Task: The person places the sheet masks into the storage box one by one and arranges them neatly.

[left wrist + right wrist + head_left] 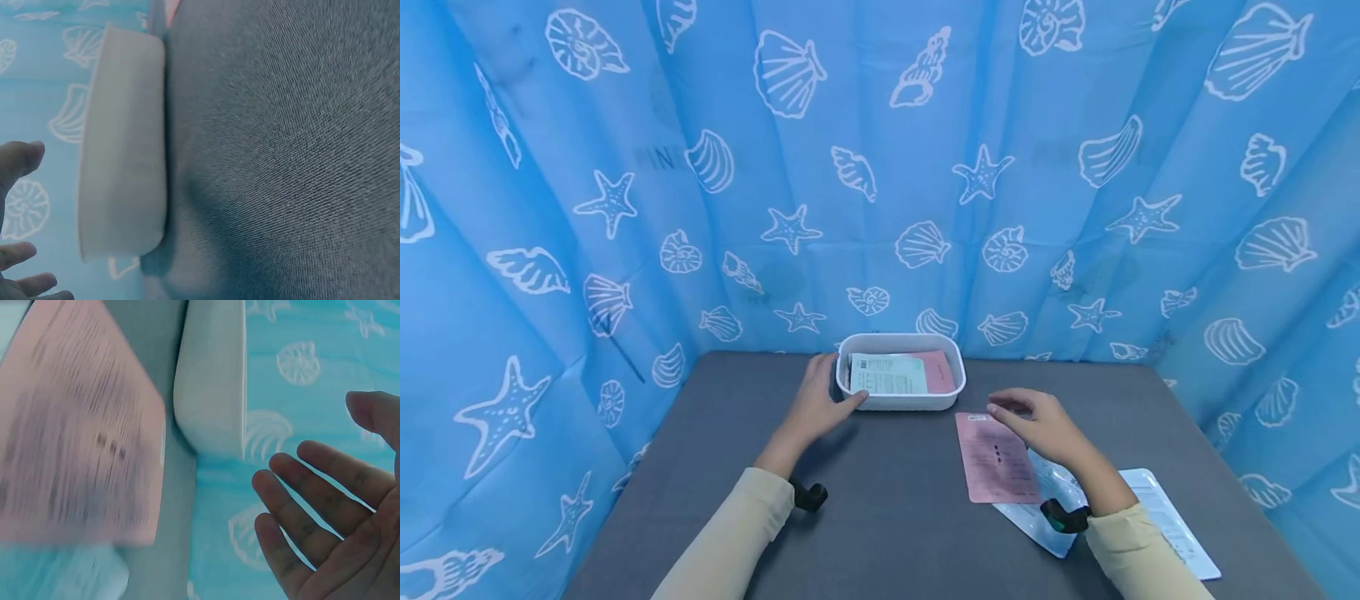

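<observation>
Right hand [1036, 427] hovers half-spread by pink packet [994, 465].

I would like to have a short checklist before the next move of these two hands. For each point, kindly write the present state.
1. Right grip free: ok, fingers spread, holding nothing.
2. Left grip steadying the white tray: cannot tell; it is at the tray's left end, but contact is unclear.
3. White tray upright: ok, a green packet and an inner pink packet show inside.
4. Loose pink packet on top: ok, it overlaps the blue packet.
5. All packets inside: not ok; the loose pink, the blue and a pale packet lie outside.
</observation>
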`<state>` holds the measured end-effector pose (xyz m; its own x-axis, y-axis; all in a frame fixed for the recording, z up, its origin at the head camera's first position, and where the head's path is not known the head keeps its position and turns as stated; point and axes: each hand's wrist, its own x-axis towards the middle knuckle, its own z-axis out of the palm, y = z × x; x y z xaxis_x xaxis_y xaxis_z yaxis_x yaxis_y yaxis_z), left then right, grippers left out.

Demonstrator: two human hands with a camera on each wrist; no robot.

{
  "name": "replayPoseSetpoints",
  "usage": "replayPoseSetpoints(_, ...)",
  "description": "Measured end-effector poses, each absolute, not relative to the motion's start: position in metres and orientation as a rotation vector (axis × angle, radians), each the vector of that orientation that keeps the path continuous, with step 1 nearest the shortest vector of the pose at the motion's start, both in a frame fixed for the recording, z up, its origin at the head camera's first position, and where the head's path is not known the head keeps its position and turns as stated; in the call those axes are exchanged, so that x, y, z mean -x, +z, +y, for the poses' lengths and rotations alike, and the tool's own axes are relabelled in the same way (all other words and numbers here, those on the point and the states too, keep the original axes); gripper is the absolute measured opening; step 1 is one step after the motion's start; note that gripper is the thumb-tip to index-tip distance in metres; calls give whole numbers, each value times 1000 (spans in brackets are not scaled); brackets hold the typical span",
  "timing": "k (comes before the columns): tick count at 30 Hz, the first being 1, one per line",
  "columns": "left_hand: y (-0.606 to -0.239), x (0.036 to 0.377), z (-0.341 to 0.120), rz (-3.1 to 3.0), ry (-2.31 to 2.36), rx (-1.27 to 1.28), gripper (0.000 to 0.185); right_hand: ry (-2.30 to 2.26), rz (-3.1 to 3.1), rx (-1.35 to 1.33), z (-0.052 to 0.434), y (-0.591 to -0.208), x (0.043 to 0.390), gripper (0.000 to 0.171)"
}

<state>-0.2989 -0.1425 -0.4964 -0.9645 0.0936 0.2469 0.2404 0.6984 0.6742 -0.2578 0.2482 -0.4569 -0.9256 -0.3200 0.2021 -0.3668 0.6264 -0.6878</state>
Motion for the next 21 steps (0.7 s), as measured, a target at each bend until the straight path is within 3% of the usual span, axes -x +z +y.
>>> replayPoseSetpoints(6,-503,313,-136,-2769,-1052,274,97,1112,-2816,-437,278,-461,238,40)
replayPoseSetpoints(12,-508,324,-128,-2817,-829,230,115,1096,-2841,-355,294,-468,219,42)
replayPoseSetpoints(21,-510,343,-111,-2924,-653,141,134,1078,-2870,-222,296,-489,220,45)
